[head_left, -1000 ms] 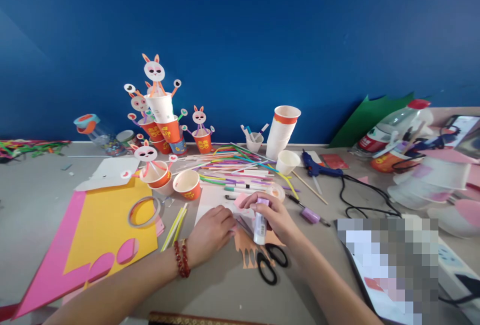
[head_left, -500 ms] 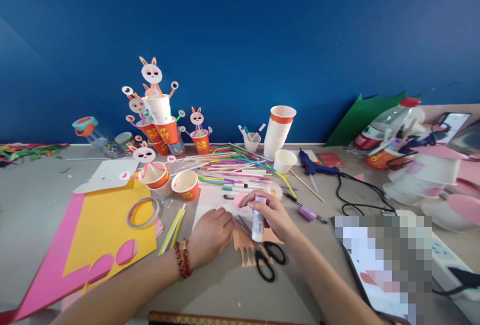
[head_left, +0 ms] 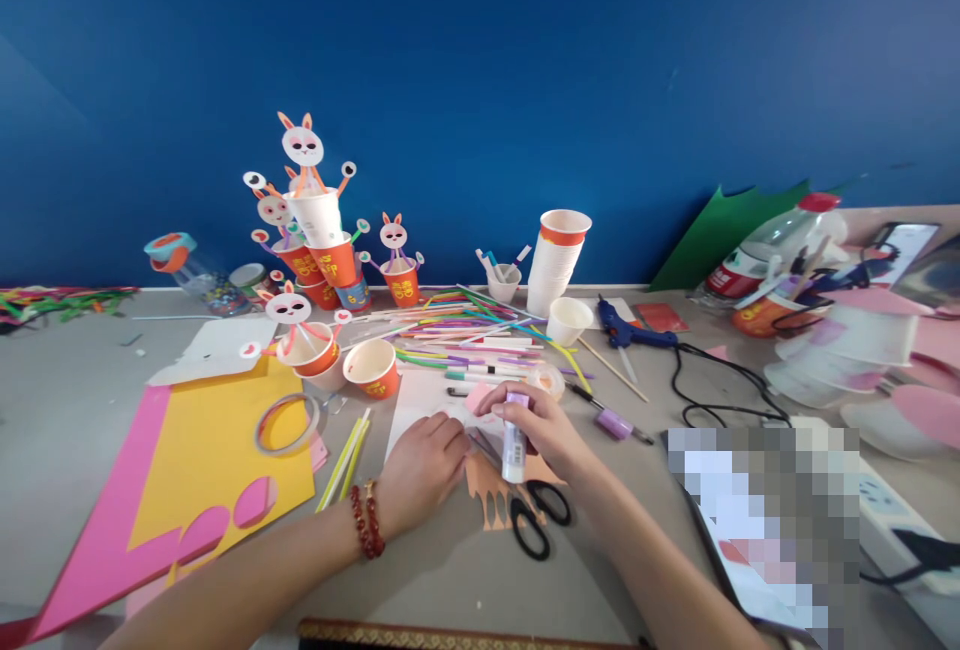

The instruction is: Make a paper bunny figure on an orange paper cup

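Note:
My right hand [head_left: 546, 420] is wrapped round a purple-and-white glue stick [head_left: 515, 450], held upright over the work. Its forefinger reaches to a small pink paper piece [head_left: 477, 398] on the white paper [head_left: 405, 410]. My left hand [head_left: 429, 460], with a red bead bracelet at the wrist, rests on that paper with its fingers curled and pressed together; what lies under the fingertips is hidden. Black-handled scissors [head_left: 531, 527] lie below the glue stick, their blades across an orange cut-out sheet [head_left: 491, 500]. A purple glue stick cap [head_left: 613, 424] sits to the right.
Rabbit-faced paper cups [head_left: 306, 345] stand at the left, near tape [head_left: 264, 425] on yellow card [head_left: 210, 430]. Pipe cleaners [head_left: 465, 320] lie behind my hands. A cup stack [head_left: 555, 265], glue gun [head_left: 626, 330], its cord, and a tablet with a blurred screen [head_left: 750, 530] occupy the right.
Almost nothing differs. The glue stick in my right hand has shifted very slightly left; my left hand stays in place.

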`<state>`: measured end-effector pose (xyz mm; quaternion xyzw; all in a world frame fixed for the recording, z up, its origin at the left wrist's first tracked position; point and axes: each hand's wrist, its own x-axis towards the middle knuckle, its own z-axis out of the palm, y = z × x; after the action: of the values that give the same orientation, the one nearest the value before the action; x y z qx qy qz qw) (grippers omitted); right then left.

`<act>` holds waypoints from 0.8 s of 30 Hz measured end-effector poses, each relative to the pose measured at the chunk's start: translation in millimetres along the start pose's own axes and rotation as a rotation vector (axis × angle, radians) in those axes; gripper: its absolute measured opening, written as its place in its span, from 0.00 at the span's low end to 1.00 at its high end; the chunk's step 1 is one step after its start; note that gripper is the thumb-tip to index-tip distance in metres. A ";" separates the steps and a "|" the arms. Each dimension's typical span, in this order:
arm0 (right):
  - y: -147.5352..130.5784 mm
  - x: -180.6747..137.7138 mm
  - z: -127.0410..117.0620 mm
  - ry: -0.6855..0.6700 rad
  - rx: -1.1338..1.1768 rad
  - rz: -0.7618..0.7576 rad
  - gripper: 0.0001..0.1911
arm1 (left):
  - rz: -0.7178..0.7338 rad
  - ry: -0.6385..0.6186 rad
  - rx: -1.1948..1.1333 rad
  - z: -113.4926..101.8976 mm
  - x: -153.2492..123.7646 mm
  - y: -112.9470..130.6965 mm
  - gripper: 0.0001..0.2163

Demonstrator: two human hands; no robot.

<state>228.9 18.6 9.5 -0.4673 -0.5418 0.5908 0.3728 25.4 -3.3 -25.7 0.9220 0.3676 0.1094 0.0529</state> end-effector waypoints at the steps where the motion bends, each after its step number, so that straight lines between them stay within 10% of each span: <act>1: 0.1 -0.1 -0.1 -0.004 0.003 0.000 0.13 | -0.001 0.001 -0.001 0.1 0.0 0.3 0.06; 24: -0.1 0.8 -1.4 -0.011 0.024 -0.004 0.12 | -0.002 0.013 -0.120 -1.9 0.3 -5.3 0.07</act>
<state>230.0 19.8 9.5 -0.4584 -0.5377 0.5992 0.3765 21.6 0.8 -24.7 0.9161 0.3618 0.1369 0.1057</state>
